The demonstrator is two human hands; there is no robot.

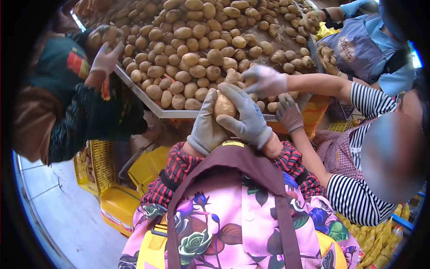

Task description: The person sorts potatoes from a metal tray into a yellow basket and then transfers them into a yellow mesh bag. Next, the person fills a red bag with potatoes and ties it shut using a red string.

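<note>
Right at the near edge of the bench (165,114), you are holding one potato (223,106) up between both of your hands. Your left hand (206,125) is cupping it from the left side, with the fingers curling around it. Your right hand (246,116) is wrapping over it from the right, with the long fingers lying across the top. So both hands are closed around the same potato, and neither one is nearer than the other. The potato is standing a bit tall, with its long way pointing up and away from you, toward the big pile (201,49). It is looking smooth, pale brown and egg-shaped, with a dusty skin. Your gloves are looking grey, soft and knitted, and a little dirty. The pile is spreading over the whole bench just beyond your hands, full of round, lumpy potatoes that are touching each other. The bench is having a thin, shiny metal rim. A person on your right, in a striped sleeve (358,96), is reaching two gloved hands into the pile, just beside your right hand. Another person on your left is lifting a gloved hand (106,56) near the bench edge. Yellow crates (116,201) are sitting on the floor below.
</note>
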